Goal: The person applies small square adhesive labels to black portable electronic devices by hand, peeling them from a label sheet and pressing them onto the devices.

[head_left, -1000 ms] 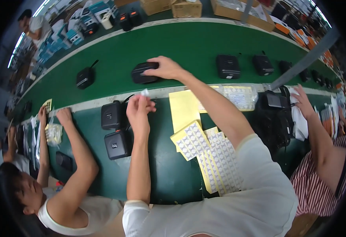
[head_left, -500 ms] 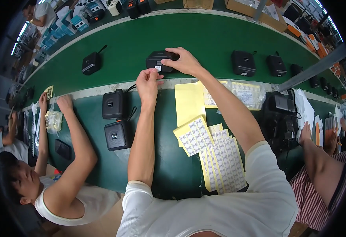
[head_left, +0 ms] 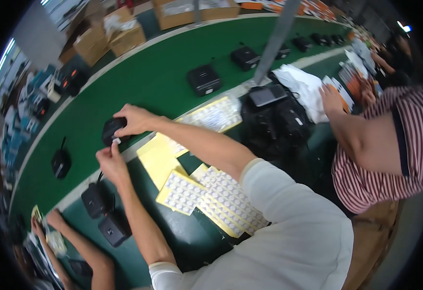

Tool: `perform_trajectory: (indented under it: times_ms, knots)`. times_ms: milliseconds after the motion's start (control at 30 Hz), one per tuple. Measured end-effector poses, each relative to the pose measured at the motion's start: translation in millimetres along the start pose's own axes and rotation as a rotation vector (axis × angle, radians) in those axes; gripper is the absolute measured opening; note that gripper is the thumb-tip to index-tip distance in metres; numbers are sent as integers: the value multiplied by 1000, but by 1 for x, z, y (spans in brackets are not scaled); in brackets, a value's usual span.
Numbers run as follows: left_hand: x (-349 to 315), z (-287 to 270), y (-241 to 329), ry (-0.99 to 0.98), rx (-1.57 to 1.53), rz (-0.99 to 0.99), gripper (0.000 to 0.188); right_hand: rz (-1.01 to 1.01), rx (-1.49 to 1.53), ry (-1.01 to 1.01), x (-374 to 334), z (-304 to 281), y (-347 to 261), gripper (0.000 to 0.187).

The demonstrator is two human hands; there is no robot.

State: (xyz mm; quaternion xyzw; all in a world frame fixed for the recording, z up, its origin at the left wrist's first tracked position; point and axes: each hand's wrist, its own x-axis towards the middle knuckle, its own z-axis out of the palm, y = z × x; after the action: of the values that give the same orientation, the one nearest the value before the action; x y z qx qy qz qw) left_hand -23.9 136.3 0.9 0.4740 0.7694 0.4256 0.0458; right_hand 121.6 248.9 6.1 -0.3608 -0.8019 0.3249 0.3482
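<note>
On the green belt, a black box-shaped device (head_left: 109,129) rests under my right hand (head_left: 136,120), whose fingers and thumb grip its top and near side. A small white sticker (head_left: 117,141) shows at the device's near lower edge. My left hand (head_left: 113,164) has its thumb and forefinger pinched together at that sticker; the fingertips partly cover it. Two similar black devices with cord loops, one (head_left: 95,199) behind the other (head_left: 114,229), stand on the table left of my left forearm. Sheets of round pale stickers (head_left: 228,198) lie below my right forearm, beside a plain yellow sheet (head_left: 157,158).
More black devices sit along the belt, one to the left (head_left: 61,163) and several to the right (head_left: 204,80). A grey metal post (head_left: 275,41) rises at the table edge near a dark bag (head_left: 274,125). Co-workers' arms reach in at lower left (head_left: 83,249) and right (head_left: 344,123).
My view has turned to the right, so everything appears shifted and tilted. Both hands stay on the same device, the left fingertips still at the white sticker.
</note>
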Motion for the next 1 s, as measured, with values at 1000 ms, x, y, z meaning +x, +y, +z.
perform_trajectory:
  times_ms: [1000]
  knots:
    - [-124,-77,17,-424,-166,465,17,214,64,-379,-175,-41,-70,26]
